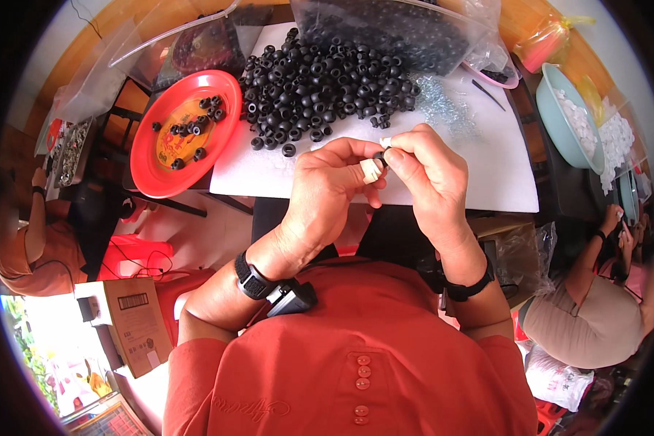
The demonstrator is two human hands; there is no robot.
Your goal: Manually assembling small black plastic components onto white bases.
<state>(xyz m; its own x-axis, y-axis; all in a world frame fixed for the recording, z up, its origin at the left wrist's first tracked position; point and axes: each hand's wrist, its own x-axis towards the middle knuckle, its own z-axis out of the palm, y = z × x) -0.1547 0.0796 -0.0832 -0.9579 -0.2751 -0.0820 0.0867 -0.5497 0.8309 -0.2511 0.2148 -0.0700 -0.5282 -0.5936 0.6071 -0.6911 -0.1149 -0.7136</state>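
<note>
the left hand pinches a small black part at its right; the right hand grips it too.

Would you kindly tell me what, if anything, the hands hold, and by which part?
The left hand and right hand appear to pinch a small black piece at their fingertips; exactly which part is hidden.

Plate left, beads (beyond 2 hands), basin right
</note>
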